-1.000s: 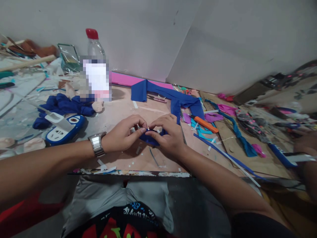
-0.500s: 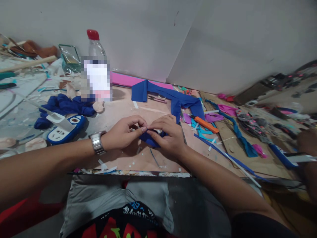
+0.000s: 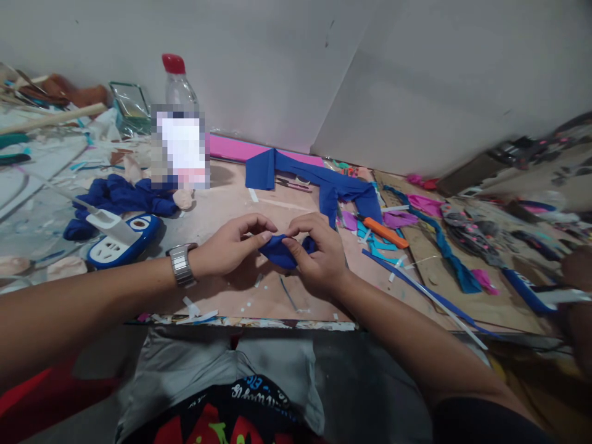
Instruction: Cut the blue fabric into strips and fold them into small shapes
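Observation:
Between my two hands, just above the board, is a small piece of blue fabric [image 3: 280, 251]. My left hand [image 3: 234, 245], with a metal watch [image 3: 182, 265] on its wrist, pinches the fabric's left end between thumb and fingers. My right hand [image 3: 319, 250] grips the other side, its thumb pressed on top and part of the fabric hidden under the fingers. Behind the hands lie long folded blue fabric strips [image 3: 345, 185]. An orange utility knife [image 3: 383, 232] rests to the right of my right hand.
A power strip [image 3: 124, 240] and a heap of blue fabric [image 3: 120, 200] are at left. A red-capped bottle [image 3: 181, 86] stands near the wall. Teal fabric [image 3: 446, 259] and a thin white strip [image 3: 444, 305] lie at right. Another person's blurred hand [image 3: 578, 277] is at the far right.
My hands have moved slightly apart at the fingertips. More of the blue fabric shows stretched between them.

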A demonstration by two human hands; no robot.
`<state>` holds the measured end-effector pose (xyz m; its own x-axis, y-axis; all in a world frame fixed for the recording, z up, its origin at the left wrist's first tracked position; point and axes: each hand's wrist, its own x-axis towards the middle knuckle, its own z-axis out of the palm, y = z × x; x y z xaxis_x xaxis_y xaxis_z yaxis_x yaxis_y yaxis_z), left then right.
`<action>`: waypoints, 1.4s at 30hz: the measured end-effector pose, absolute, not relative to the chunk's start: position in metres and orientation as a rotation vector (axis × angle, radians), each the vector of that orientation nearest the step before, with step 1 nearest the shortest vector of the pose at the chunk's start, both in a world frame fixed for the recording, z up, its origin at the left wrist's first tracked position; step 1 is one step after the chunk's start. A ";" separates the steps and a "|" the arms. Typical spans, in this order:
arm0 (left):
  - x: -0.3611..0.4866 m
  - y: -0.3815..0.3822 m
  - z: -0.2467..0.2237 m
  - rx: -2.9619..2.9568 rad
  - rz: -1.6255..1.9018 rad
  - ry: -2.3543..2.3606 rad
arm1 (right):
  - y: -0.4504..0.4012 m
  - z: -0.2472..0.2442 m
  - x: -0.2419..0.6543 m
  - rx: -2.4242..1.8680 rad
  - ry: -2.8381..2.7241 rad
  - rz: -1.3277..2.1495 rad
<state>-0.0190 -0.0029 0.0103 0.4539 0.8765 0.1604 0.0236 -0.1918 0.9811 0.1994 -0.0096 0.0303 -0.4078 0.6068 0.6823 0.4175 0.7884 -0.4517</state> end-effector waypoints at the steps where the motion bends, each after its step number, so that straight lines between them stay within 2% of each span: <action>1: -0.019 -0.002 0.009 1.541 0.939 0.805 | -0.009 0.030 0.200 -0.762 -2.047 0.256; 16: -0.018 -0.001 0.012 1.296 0.972 0.703 | -0.008 0.027 0.202 -0.809 -1.967 0.252; 28: -0.018 0.000 0.015 1.355 1.031 0.737 | -0.008 0.019 0.204 -0.834 -1.931 0.448; 35: -0.020 -0.002 0.015 1.595 1.091 0.872 | -0.009 0.023 0.203 -0.852 -2.015 0.405; 42: -0.020 -0.009 0.016 1.994 1.098 0.806 | -0.011 0.028 0.200 -0.812 -2.112 0.358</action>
<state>-0.0199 -0.0093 0.0156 0.4440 0.7837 0.4343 0.1795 -0.5526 0.8139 0.1999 -0.0110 0.0276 -0.4510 0.6599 0.6010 0.4250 0.7509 -0.5055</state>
